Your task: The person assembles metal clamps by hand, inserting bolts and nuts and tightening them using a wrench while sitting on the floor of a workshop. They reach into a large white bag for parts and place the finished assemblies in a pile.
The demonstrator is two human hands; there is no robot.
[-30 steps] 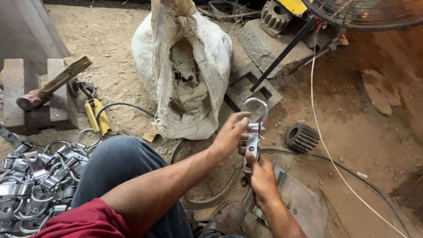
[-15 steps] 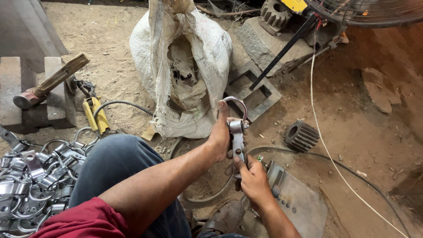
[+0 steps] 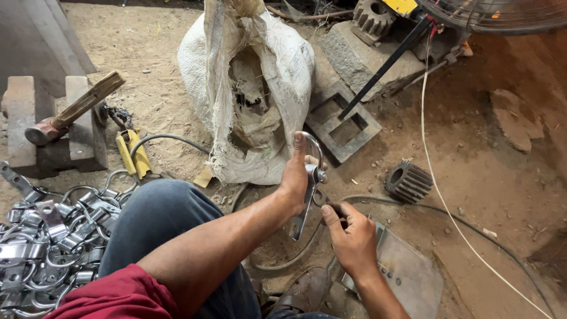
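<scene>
Head view: the left hand (image 3: 293, 177) is wrapped around a bright steel pipe clamp (image 3: 309, 183), a bent strap with a rounded loop at the top and two flat legs running down. The thumb points up along the loop and the palm presses the strap just below it. The right hand (image 3: 352, 239) sits just below and to the right of the left one, its fingertips pinched together at a small dark part at the clamp's fastening point; the view is too poor to say whether that is a bolt, a nut or a tool tip, though it looks like a fastener.

The clamp is held clear of the sandy floor (image 3: 484, 195), in front of the person's knee in blue trousers (image 3: 159, 224). It reads as stiff, thin sheet metal: light enough for one hand, hard, smooth and likely a little slippery, with edges that may be sharp. The flat legs below the loop look like the surest place to hold it, since the loop itself would roll in the fingers.

Beyond the left hand stands a torn white woven sack (image 3: 254, 88). Well left of it lies a heap of like clamps (image 3: 47, 236). Right of the right hand lies a dark toothed gear (image 3: 407, 182).
</scene>
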